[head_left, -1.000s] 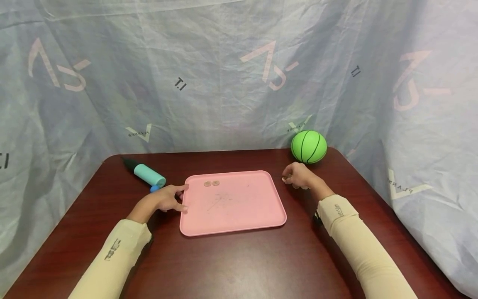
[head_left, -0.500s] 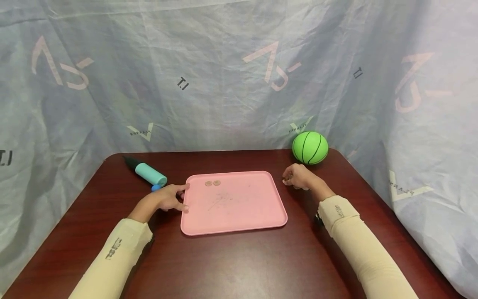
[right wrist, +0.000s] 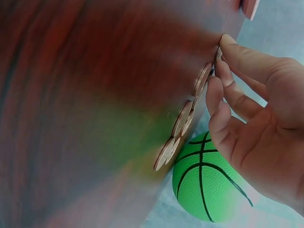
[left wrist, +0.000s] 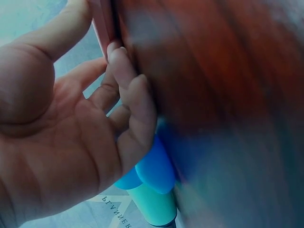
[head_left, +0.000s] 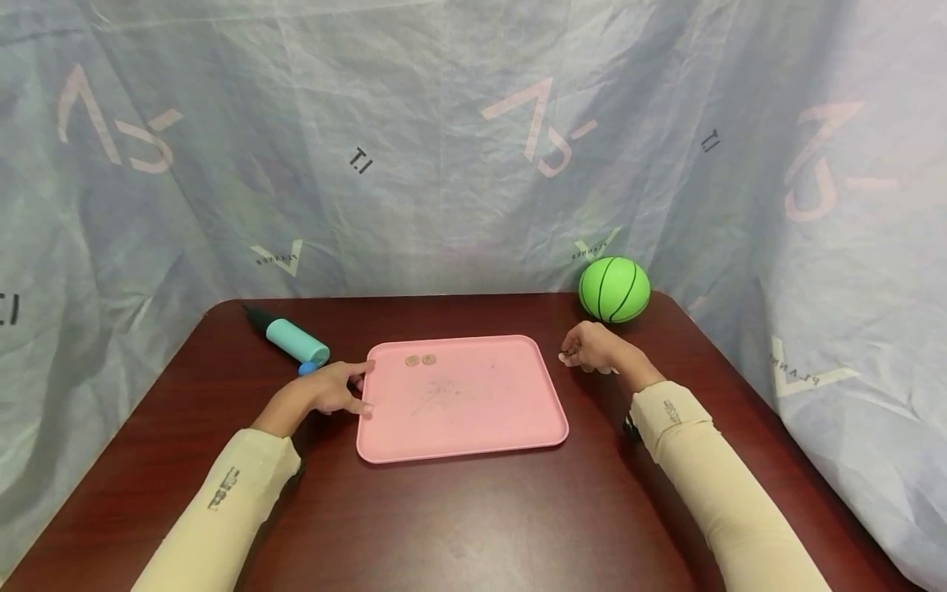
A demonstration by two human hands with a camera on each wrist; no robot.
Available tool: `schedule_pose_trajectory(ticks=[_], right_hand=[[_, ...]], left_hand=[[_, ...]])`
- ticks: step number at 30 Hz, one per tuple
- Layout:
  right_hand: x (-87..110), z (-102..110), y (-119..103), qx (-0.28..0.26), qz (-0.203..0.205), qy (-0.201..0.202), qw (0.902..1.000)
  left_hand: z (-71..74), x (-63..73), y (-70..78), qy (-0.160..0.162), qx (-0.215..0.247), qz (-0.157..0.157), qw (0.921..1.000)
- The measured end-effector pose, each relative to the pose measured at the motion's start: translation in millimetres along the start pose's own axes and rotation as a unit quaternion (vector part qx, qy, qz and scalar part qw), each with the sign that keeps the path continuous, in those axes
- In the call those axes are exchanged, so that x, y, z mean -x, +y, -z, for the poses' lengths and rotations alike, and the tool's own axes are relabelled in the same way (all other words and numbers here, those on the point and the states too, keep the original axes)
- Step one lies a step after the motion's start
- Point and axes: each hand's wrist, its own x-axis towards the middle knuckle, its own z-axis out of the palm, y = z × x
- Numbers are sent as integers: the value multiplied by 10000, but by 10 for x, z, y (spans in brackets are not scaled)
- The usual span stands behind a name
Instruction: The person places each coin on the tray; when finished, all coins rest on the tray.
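A pink tray (head_left: 466,411) lies on the table, with two round coins (head_left: 412,360) side by side near its far left corner. My left hand (head_left: 334,388) holds the tray's left rim, thumb and index finger spread along it. In the left wrist view the other fingers curl beside the rim (left wrist: 102,28). To the right of the tray, my right hand (head_left: 589,347) is low over the table. The right wrist view shows its thumb and fingertips pinching a coin (right wrist: 219,53) at the tabletop. Several more coins (right wrist: 182,118) lie beside these fingers, mostly hidden by the hand in the head view.
Just behind my right hand sits a green ball (head_left: 614,289) with black lines. A turquoise cylinder (head_left: 297,340) with a black tapered end and a blue part (head_left: 307,368) lies beyond my left hand. A grey printed cloth (head_left: 444,164) hangs behind the dark red table (head_left: 459,526).
The head view shifts slightly. Both hands and the tray stay almost in place, with only a small movement at the right fingertips around the coin.
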Motion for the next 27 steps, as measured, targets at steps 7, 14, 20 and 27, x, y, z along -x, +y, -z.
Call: schedule_pose_trajectory(ticks=[7,14,20,27], right_hand=[[-26,39,-5,-192,56,-352,9992],[-35,45,-8,-250,30,-709,9972],[-22,30,18,-330,-88,-568,9978],[-33,-15,28,-479,8,-365,9982]], left_hand=[[19,-6,8,5,-20,59,10000],[-4,4,11,-34,70,51,10000],[4,0,8,-23,44,11,10000],[9,13,12,-52,41,36,10000]])
